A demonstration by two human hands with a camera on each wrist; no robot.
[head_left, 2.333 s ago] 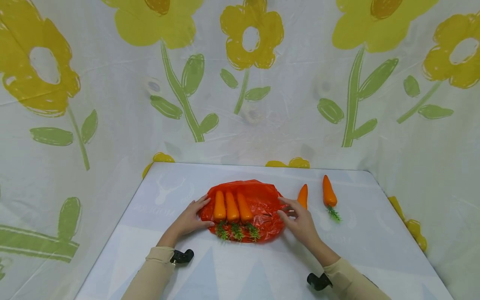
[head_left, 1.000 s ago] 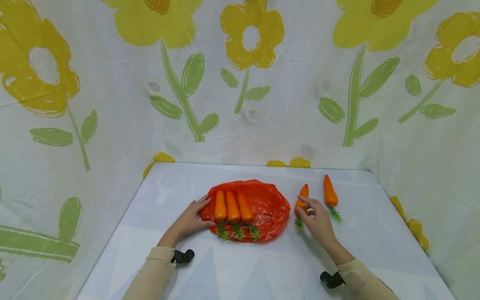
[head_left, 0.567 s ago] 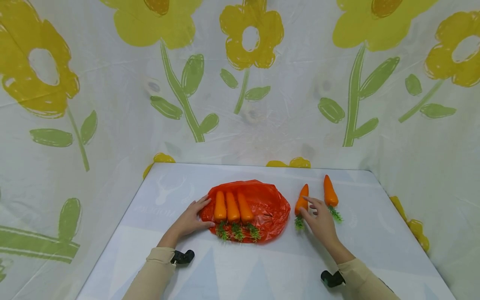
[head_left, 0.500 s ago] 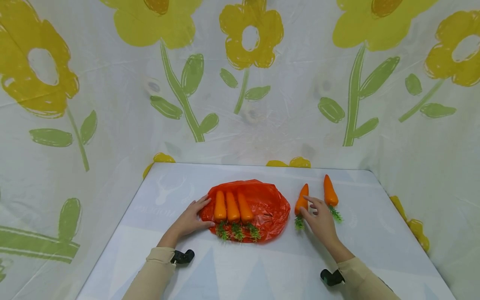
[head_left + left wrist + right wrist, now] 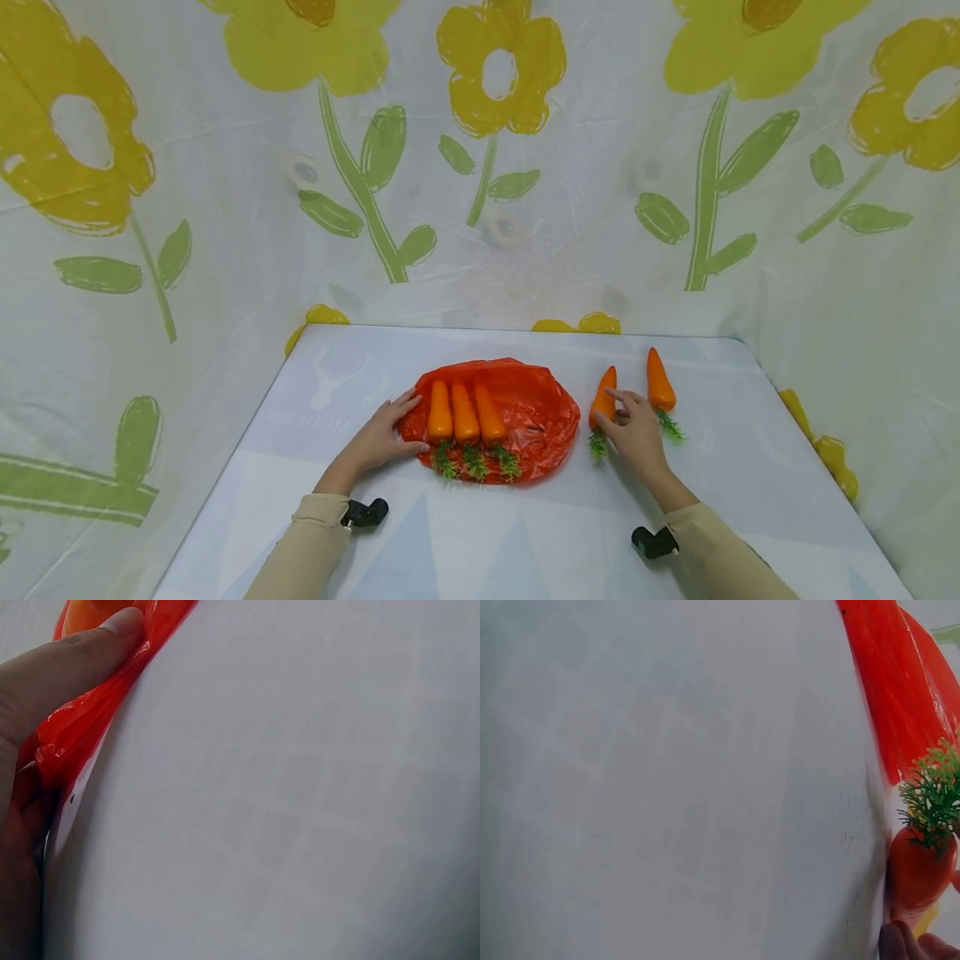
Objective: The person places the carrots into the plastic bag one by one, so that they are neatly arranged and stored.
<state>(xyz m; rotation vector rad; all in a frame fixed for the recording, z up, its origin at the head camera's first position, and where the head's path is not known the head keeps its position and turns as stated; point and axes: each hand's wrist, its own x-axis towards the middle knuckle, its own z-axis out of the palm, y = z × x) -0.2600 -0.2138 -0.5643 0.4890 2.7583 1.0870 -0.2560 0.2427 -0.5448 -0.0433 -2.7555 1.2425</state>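
Note:
A red plastic bag [image 5: 536, 417] lies spread on the table, with three carrots [image 5: 466, 414] with green tops side by side on its left half. At the bag's left edge my left hand [image 5: 382, 437] holds on, thumb over the plastic and fingers along its side; the left wrist view shows the thumb [image 5: 82, 664] on the red film. Right of the bag, my right hand [image 5: 637, 429] pinches a loose carrot [image 5: 602, 400] near its thick end. That carrot [image 5: 921, 870] shows in the right wrist view between fingertips, its leafy top towards the bag.
Another carrot [image 5: 660, 382] lies farther right, tip pointing to the table's back edge. The white table [image 5: 480, 542] ends at a flower-print cloth [image 5: 570, 250] behind and at both sides. Each wrist carries a small black camera [image 5: 365, 513].
My right hand has moved from the bag's right edge to the nearer loose carrot, and its fingers have come in around it. My left hand and the bag's carrots have stayed put.

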